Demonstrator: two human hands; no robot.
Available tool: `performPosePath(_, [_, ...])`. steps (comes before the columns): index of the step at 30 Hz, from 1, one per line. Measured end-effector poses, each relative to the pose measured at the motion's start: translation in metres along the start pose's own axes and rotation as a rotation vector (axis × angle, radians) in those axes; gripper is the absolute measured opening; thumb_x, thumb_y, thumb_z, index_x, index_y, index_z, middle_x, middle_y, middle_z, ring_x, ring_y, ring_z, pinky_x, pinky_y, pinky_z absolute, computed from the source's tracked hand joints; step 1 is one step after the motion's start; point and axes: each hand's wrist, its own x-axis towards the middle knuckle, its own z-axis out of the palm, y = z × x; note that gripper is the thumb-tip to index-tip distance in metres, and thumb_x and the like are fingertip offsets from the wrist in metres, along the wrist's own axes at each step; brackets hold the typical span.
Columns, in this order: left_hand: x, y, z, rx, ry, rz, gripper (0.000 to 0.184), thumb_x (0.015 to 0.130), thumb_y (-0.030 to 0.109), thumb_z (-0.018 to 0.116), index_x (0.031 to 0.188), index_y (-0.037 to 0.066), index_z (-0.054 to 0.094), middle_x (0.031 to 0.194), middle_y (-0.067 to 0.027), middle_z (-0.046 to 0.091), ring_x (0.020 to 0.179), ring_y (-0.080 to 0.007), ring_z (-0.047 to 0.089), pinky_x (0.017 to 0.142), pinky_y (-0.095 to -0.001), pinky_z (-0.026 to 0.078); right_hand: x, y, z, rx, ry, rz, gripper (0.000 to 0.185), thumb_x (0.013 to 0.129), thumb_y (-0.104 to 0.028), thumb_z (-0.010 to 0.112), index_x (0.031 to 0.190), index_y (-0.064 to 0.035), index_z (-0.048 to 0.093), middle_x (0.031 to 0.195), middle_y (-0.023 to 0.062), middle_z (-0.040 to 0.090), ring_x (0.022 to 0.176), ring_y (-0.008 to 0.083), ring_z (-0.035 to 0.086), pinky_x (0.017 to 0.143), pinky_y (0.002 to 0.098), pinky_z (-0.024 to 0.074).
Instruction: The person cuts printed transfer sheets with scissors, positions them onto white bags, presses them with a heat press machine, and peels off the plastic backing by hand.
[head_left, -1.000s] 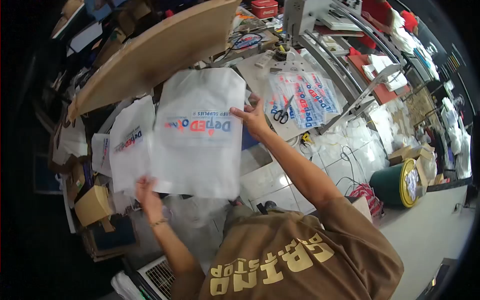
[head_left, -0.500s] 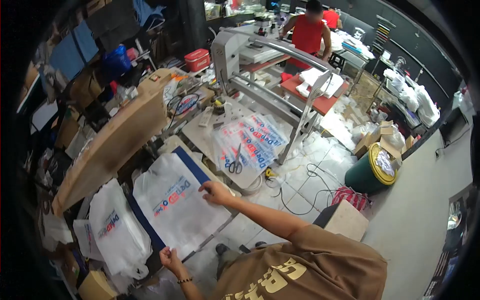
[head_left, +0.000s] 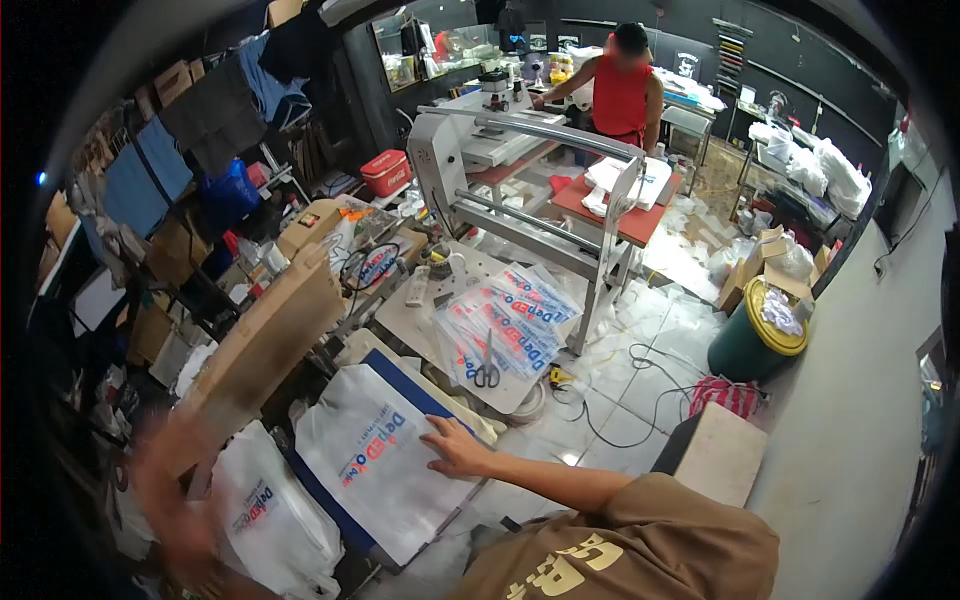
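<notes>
Nearest, at left, the left hand (head_left: 182,505) has quit the white bag (head_left: 375,475) for beside the wooden panel (head_left: 262,350), too blurred to tell its grip. Only the right hand (head_left: 457,447), fingers spread, now touches the bag, flat on the blue board (head_left: 405,377). Farther, scissors (head_left: 487,374) lie on printed sheets (head_left: 515,322).

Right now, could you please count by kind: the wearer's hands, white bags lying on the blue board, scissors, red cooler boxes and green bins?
Wearer's left hand (blurred) and right hand: 2
White bag on the blue board: 1
Scissors: 1 pair
Red cooler box: 1
Green bin: 1
Total: 6
</notes>
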Motion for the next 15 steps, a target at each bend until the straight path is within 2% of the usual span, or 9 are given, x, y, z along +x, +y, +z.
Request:
performPosePath(1, [0.072, 0.017, -0.016, 0.265, 0.078, -0.038, 0.033, 0.092, 0.015, 0.068, 0.122, 0.002, 0.063, 0.127, -0.0134, 0.062, 0.112, -0.0251, 0.061, 0.102, -0.0399, 0.046, 0.0, 0.003, 0.001, 0.003, 0.013, -0.004, 0.065, 0.077, -0.03, 0.083, 0.132, -0.0062, 0.059, 0.15, 0.0285, 0.038, 0.129, 0.0461, 0.043, 0.11, 0.0497, 0.0383])
performPosePath(2, [0.123, -0.026, -0.047, 0.446, 0.16, 0.086, 0.038, 0.095, 0.018, 0.067, 0.129, 0.003, 0.06, 0.131, -0.0128, 0.061, 0.12, -0.0256, 0.058, 0.106, -0.0392, 0.042, 0.0, 0.007, 0.002, 0.012, 0.005, -0.025, 0.066, 0.077, -0.029, 0.083, 0.133, -0.0061, 0.059, 0.15, 0.0287, 0.038, 0.129, 0.0461, 0.043, 0.11, 0.0498, 0.0384])
performPosePath(3, [0.177, -0.06, -0.067, 0.628, 0.355, 0.086, 0.049, 0.095, 0.025, 0.07, 0.137, 0.004, 0.057, 0.138, -0.0157, 0.058, 0.128, -0.0301, 0.055, 0.109, -0.0406, 0.041, 0.001, 0.009, 0.001, 0.019, -0.003, -0.043, 0.066, 0.076, -0.029, 0.083, 0.133, -0.0061, 0.059, 0.149, 0.0288, 0.039, 0.129, 0.0462, 0.043, 0.11, 0.05, 0.0386])
performPosePath(4, [0.229, -0.127, -0.109, 1.055, 0.52, 0.193, 0.059, 0.095, 0.033, 0.07, 0.143, 0.005, 0.052, 0.145, -0.0194, 0.053, 0.136, -0.0347, 0.05, 0.112, -0.0444, 0.039, 0.0, 0.01, 0.0, 0.021, 0.007, -0.041, 0.066, 0.076, -0.029, 0.083, 0.133, -0.0061, 0.059, 0.149, 0.0288, 0.039, 0.129, 0.0462, 0.043, 0.11, 0.05, 0.0386])
performPosePath(6, [0.295, -0.177, -0.159, 1.234, 0.421, 0.22, 0.065, 0.097, 0.039, 0.066, 0.15, 0.007, 0.046, 0.151, -0.021, 0.047, 0.14, -0.0376, 0.045, 0.116, -0.0477, 0.036, -0.002, 0.01, -0.001, -0.015, -0.023, -0.044, 0.068, 0.075, -0.031, 0.083, 0.134, -0.0055, 0.059, 0.149, 0.029, 0.041, 0.131, 0.0457, 0.042, 0.11, 0.0508, 0.0385])
performPosePath(10, [0.348, -0.276, -0.213, 1.219, 0.363, 0.305, 0.072, 0.098, 0.045, 0.062, 0.154, 0.006, 0.039, 0.155, -0.0202, 0.043, 0.143, -0.037, 0.041, 0.119, -0.0465, 0.034, -0.016, 0.007, -0.007, -0.117, -0.001, -0.023, 0.071, 0.07, -0.032, 0.087, 0.132, -0.0092, 0.063, 0.15, 0.0263, 0.04, 0.13, 0.0419, 0.044, 0.109, 0.0499, 0.0393])
performPosePath(12, [0.355, -0.281, -0.219, 1.294, 0.365, -0.035, 0.077, 0.099, 0.05, 0.057, 0.155, 0.003, 0.034, 0.157, -0.0208, 0.04, 0.145, -0.0357, 0.04, 0.12, -0.045, 0.034, -0.027, 0.006, -0.014, -0.197, -0.048, 0.003, 0.064, 0.074, -0.036, 0.082, 0.131, -0.0119, 0.064, 0.15, 0.0253, 0.041, 0.13, 0.0441, 0.043, 0.108, 0.0493, 0.0398])
performPosePath(13, [0.345, -0.27, -0.222, 1.242, 0.379, -0.062, 0.065, 0.097, 0.043, 0.061, 0.143, 0.001, 0.041, 0.143, -0.0199, 0.046, 0.131, -0.0328, 0.045, 0.109, -0.0426, 0.038, -0.032, 0.007, -0.024, -0.194, -0.056, 0.012, 0.064, 0.074, -0.036, 0.082, 0.131, -0.0119, 0.064, 0.15, 0.0253, 0.041, 0.13, 0.0441, 0.043, 0.108, 0.0493, 0.0398])
performPosePath(15, [0.308, -0.173, -0.194, 0.941, 0.425, 0.108, 0.041, 0.094, 0.028, 0.069, 0.118, -0.002, 0.056, 0.115, -0.0181, 0.059, 0.103, -0.0271, 0.055, 0.088, -0.0379, 0.046, -0.034, 0.015, -0.05, -0.248, -0.12, 0.009, 0.055, 0.074, -0.036, 0.082, 0.123, -0.0142, 0.069, 0.143, 0.0217, 0.05, 0.124, 0.0426, 0.049, 0.1, 0.0493, 0.0432])
